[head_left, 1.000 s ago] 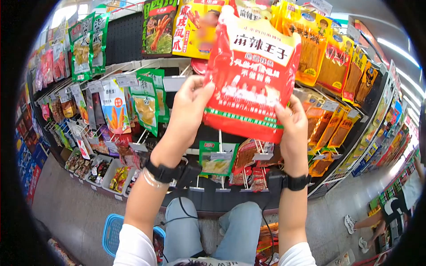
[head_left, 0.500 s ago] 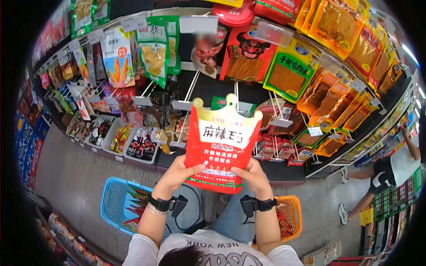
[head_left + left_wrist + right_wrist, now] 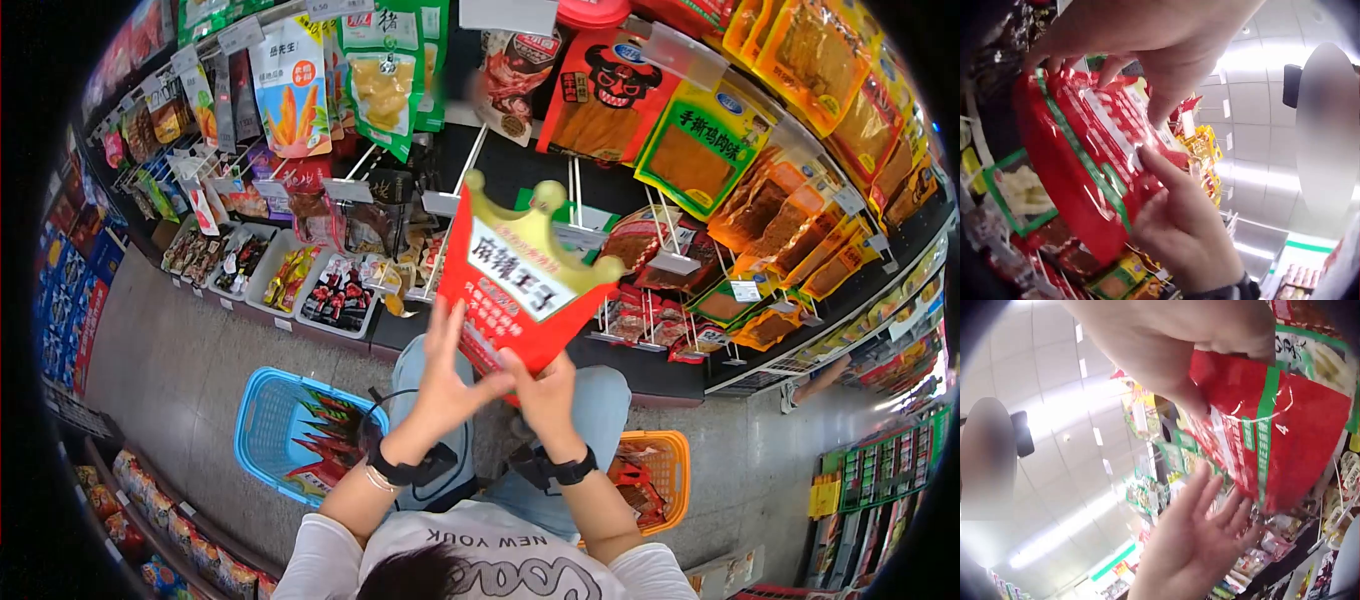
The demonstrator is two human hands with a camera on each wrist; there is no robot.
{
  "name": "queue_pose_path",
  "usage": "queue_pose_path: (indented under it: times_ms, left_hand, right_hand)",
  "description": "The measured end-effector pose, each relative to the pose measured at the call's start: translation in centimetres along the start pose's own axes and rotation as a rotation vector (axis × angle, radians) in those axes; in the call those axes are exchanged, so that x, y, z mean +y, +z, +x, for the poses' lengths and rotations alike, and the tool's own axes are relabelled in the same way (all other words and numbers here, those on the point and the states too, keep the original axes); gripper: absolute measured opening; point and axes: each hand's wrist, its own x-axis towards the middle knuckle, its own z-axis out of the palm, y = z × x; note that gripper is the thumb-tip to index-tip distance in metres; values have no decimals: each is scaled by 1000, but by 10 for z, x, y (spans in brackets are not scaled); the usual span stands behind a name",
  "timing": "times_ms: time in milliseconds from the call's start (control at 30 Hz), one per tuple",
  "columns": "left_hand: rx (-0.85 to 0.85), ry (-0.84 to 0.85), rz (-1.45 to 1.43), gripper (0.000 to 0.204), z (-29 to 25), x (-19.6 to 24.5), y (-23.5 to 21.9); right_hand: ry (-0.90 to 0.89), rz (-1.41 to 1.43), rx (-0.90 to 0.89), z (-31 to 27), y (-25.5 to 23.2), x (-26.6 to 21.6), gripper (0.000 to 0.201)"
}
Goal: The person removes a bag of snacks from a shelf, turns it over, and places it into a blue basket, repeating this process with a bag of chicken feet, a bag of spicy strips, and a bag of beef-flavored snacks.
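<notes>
In the head view, a red snack bag [image 3: 525, 285] with a crown-shaped top is held up tilted in front of the hanging packets [image 3: 605, 95] on the store rack, above the person's knees [image 3: 590, 405]; the right hand [image 3: 548, 400] has its grip closed on the lower part of the bag, thumb across the front, while the left hand [image 3: 447, 385] has a wide grip, its fingers straight along the bag's left side. A blue basket [image 3: 250, 430] with bags in it stands on the floor by the left leg, an orange basket [image 3: 682, 480] by the right. In the left wrist view, the right thumb presses the front of the bag near its green stripe [image 3: 1079, 147]. In the right wrist view, the left hand's fingers are spread at the bag's edge; I cannot tell whether they touch it. The step in hand looks like turning or shifting the bag between the hands; the next move seems to call for a steady right grip while the left hand settles on the bag or leaves it.
</notes>
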Motion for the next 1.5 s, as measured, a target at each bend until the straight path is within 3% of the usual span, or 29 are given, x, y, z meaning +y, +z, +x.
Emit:
queue_pose_path:
  times_ms: [67, 100, 133, 167, 200, 233, 267, 333, 467, 567, 667, 833, 933, 1100, 1333, 1433, 1500]
  left_hand:
    - [-58, -2, -318, 108, -8, 6, 5]
    - [-145, -252, -707, 107, -12, 16, 1]
    - [-114, -153, -556, 96, -13, 6, -3]
    - [-60, -240, -602, 79, -14, -6, -10]
    - [-6, -326, -647, 63, -11, -12, -16]
    - [153, -480, -934, 39, -8, -11, -22]
    - [237, -508, -1043, 39, -4, -13, -28]
    - [313, -514, -1100, 40, -2, -21, -43]
    - [230, -469, -937, 44, -5, -33, -77]
    - [229, -504, -1006, 45, -12, -39, -98]
    - [269, -524, -1021, 44, -24, -42, -114]
    - [421, -514, -949, 42, -50, -44, -149]
    - [508, -502, -882, 40, -67, -35, -182]
    - [643, -507, -646, 35, -106, -31, -235]
    - [859, -495, -386, 30, -178, -60, -276]
    - [1003, -570, -356, 27, -210, -63, -293]
    - [953, -669, -147, 23, -237, -67, -307]
  right_hand:
    - [-82, -315, -233, -11, 8, -6, 47]
    - [-172, -287, -308, -13, 16, -12, 49]
    - [-263, -257, -384, -14, 25, -17, 50]
    - [-238, -241, -475, -15, 28, -23, 49]
    - [-290, -331, -506, -13, 29, -22, 48]
    - [-341, -421, -537, -12, 28, -20, 47]
    - [-390, -511, -569, -11, 27, -19, 46]
    - [-402, -511, -431, -1, 29, -9, 45]
    - [-354, -435, -228, 26, 35, 2, 48]
    - [19, 6, -320, 32, 48, 10, 40]
    - [62, 51, -380, 28, 64, 10, 37]
    - [86, 111, -503, 18, 106, 15, 47]
    - [85, 118, -680, 15, 136, 9, 48]
    - [144, 208, -906, -8, 189, 14, 24]
    - [30, 38, -1039, -52, 237, 51, 15]
    - [-177, -120, -1058, -58, 251, 65, 13]
    - [-256, -166, -1091, -62, 262, 74, 12]
